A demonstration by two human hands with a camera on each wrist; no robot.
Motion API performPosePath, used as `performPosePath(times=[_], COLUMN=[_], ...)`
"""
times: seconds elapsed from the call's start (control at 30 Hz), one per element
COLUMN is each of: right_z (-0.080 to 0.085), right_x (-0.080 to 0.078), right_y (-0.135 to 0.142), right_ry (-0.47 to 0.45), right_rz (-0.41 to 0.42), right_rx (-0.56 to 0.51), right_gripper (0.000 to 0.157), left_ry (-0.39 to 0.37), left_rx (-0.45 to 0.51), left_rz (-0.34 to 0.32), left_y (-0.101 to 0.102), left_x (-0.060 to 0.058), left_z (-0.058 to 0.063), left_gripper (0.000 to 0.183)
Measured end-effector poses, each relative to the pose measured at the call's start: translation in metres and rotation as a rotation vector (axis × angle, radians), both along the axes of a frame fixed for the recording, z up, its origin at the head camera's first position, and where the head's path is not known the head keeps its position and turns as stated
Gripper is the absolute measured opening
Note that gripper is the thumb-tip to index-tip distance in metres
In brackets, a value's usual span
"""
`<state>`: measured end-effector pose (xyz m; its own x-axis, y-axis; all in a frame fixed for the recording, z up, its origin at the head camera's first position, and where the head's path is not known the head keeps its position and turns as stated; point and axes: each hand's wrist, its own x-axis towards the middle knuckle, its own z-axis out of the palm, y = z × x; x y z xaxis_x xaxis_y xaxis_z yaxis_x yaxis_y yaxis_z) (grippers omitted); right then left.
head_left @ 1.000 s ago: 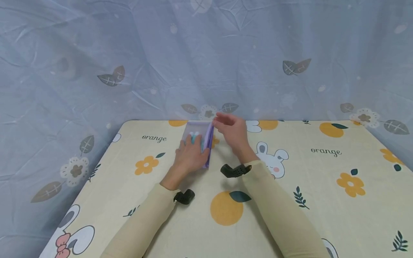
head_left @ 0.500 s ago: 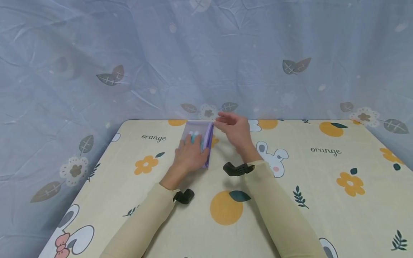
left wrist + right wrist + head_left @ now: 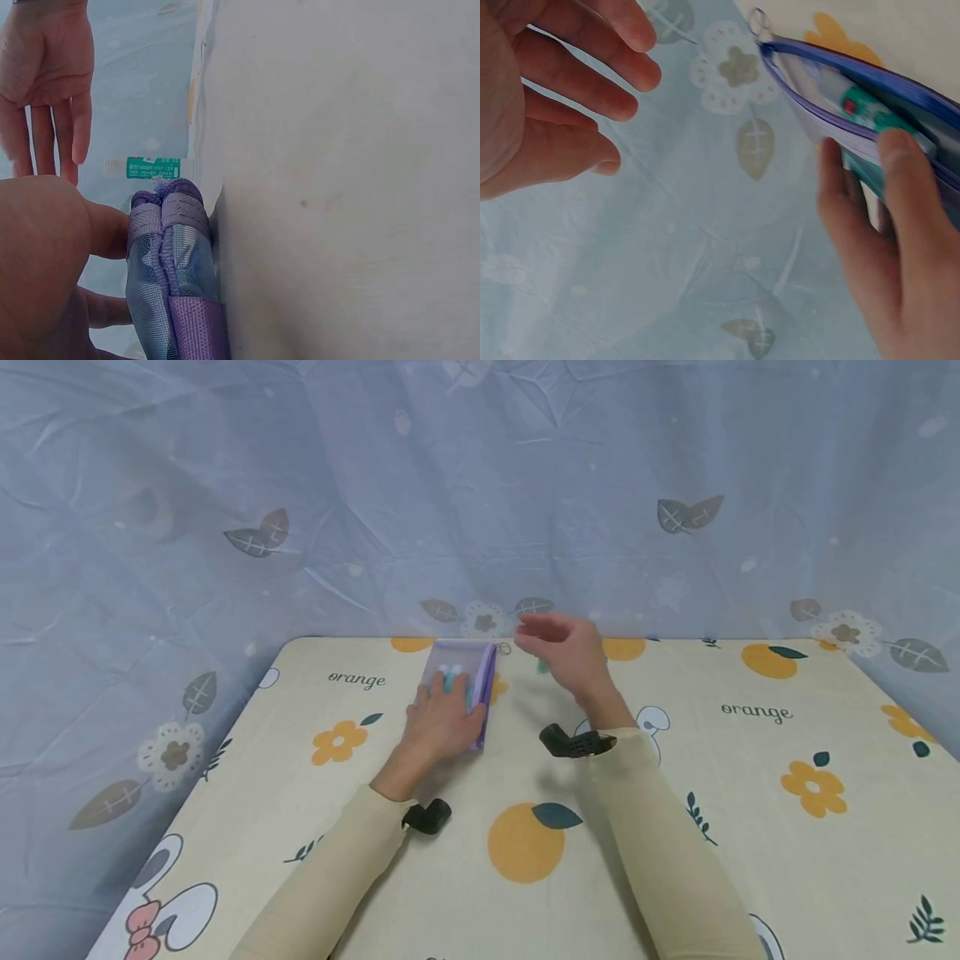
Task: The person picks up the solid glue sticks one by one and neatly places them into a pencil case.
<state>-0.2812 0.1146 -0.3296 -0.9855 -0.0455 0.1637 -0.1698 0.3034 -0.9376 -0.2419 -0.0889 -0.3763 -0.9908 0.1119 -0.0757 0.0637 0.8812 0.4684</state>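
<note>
A see-through mesh pouch with purple trim lies flat near the back of the table. My left hand holds it, fingers spread over its top face and thumb at the zip side. In the right wrist view its zip edge gapes, and a green-labelled tube shows inside. To the right of the pouch hovers my right hand, holding nothing, its fingers loosely bent. A green-labelled glue stick stands upright beyond the pouch; the right hand mostly hides it in the head view.
A pale tablecloth printed with oranges, flowers and rabbits covers the table. Right behind its back edge hangs a grey-blue curtain. The zip's pull ring sticks out at the pouch's far right corner.
My right hand has moved right, away from the pouch's far corner, uncovering the pull ring. My left hand and the pouch have stayed in place.
</note>
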Motion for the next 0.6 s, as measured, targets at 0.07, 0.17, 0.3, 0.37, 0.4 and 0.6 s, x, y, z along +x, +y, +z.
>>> performPosePath(times=[0.07, 0.17, 0.3, 0.37, 0.4, 0.6], right_z=[0.001, 0.001, 0.002, 0.003, 0.004, 0.007], right_x=[-0.001, -0.003, -0.003, -0.003, -0.003, -0.003], right_y=[0.004, 0.011, 0.019, 0.023, 0.025, 0.041], right_ry=[0.006, 0.006, -0.004, -0.012, -0.017, -0.031], right_rz=[-0.006, -0.009, -0.013, -0.018, -0.021, -0.054], right_rx=[0.03, 0.057, 0.055, 0.043, 0.041, 0.014], right_gripper=[0.039, 0.039, 0.04, 0.04, 0.04, 0.042], left_ry=[0.001, 0.004, 0.01, 0.017, 0.02, 0.025], left_rx=[0.002, 0.006, 0.014, 0.019, 0.02, 0.022], left_rz=[0.0, -0.001, -0.005, -0.005, -0.005, -0.009], left_y=[-0.001, -0.001, -0.002, -0.002, -0.002, -0.001], left_x=[0.0, 0.0, 0.0, 0.001, 0.001, 0.002], left_z=[0.0, -0.001, -0.001, -0.001, -0.001, 0.0], left_gripper=[0.07, 0.07, 0.07, 0.07, 0.07, 0.07])
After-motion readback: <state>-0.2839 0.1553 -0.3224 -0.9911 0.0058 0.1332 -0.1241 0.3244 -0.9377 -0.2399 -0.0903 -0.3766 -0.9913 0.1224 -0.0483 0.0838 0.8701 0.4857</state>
